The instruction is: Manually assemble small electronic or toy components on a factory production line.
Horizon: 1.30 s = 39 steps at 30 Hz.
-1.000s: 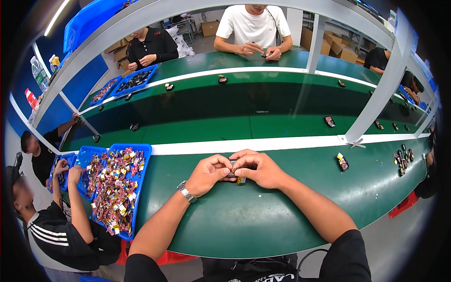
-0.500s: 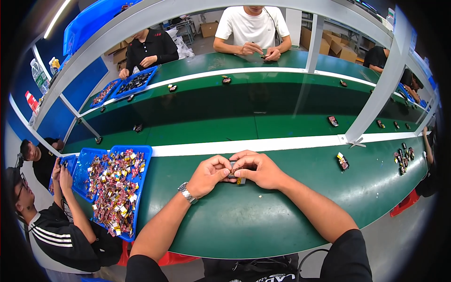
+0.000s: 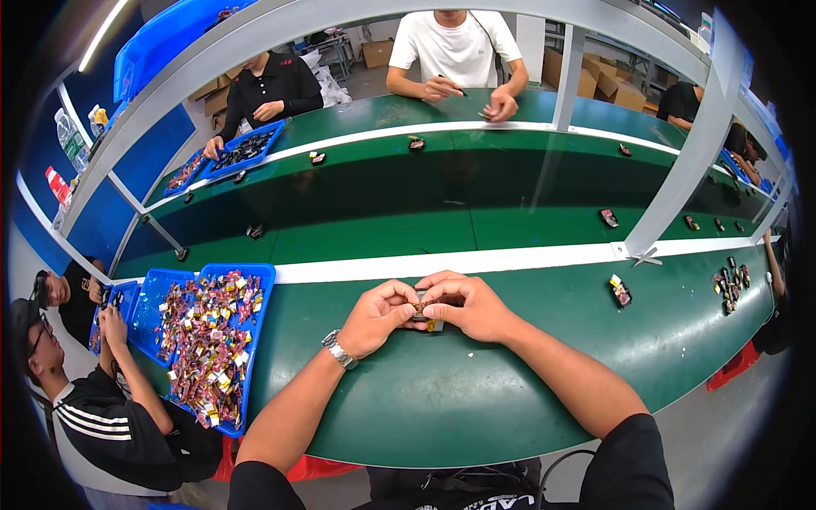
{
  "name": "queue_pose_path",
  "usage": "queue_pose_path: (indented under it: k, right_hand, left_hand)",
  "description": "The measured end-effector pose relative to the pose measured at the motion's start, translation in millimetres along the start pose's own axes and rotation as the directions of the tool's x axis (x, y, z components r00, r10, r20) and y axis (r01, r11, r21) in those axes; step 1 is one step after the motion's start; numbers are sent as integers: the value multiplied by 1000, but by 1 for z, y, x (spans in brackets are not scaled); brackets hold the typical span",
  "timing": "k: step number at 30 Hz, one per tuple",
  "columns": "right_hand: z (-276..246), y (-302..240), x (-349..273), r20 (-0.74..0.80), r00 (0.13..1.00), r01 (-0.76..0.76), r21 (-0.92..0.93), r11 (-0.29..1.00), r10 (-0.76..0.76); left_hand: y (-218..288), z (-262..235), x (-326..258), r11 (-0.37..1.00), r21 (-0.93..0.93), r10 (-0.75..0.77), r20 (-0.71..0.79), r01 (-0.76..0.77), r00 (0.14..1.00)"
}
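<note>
Both of my hands meet over the green work surface (image 3: 442, 399) and pinch one small dark part with a yellow bit (image 3: 427, 313) between their fingertips. My left hand (image 3: 381, 316), with a metal watch at the wrist, grips its left end. My right hand (image 3: 470, 306) curls over the top and right end, hiding most of the part. The part sits just above or on the table; I cannot tell which.
A blue tray (image 3: 257, 340) heaped with several small colourful parts stands to my left. A finished small part (image 3: 620, 291) lies to my right, several more (image 3: 731, 285) farther right. A green conveyor belt (image 3: 476, 195) carries scattered parts. Other people work around the line.
My hands stay together on the small part with only slight finger shifts. Parts on the conveyor have drifted a little.
</note>
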State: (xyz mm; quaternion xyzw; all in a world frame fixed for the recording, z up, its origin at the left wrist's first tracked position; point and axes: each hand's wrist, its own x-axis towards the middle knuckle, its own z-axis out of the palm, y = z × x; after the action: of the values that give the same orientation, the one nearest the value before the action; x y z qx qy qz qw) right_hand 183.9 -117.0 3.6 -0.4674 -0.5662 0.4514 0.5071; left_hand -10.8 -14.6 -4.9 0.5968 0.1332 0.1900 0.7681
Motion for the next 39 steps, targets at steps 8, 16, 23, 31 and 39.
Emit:
queue_pose_path:
  k: [8, 16, 23, 31, 39]
  right_hand:
    - [-1, 2, 0, 8, 1000, 10, -10, 1000, -10]
    - [-1, 1, 0, 7, 1000, -7, 13, 1000, 7]
    - [-2, 2, 0, 5, 1000, -26, 27, 999, 26]
    - [-2, 2, 0, 9, 1000, -4, 10, 1000, 4]
    - [-2, 1, 0, 12, 1000, -16, 37, 999, 15]
  left_hand:
    - [-1, 0, 1, 1000, 8, -10, -20, 11, 1000]
    - [0, 1, 1, 1000, 6, -19, -41, 20, 999]
    - [-1, 0, 1, 1000, 8, 1, -36, 0, 999]
    - [-1, 0, 1, 1000, -1, -3, -35, 3, 999]
    - [-1, 1, 1, 1000, 7, 3, -31, -3, 1000]
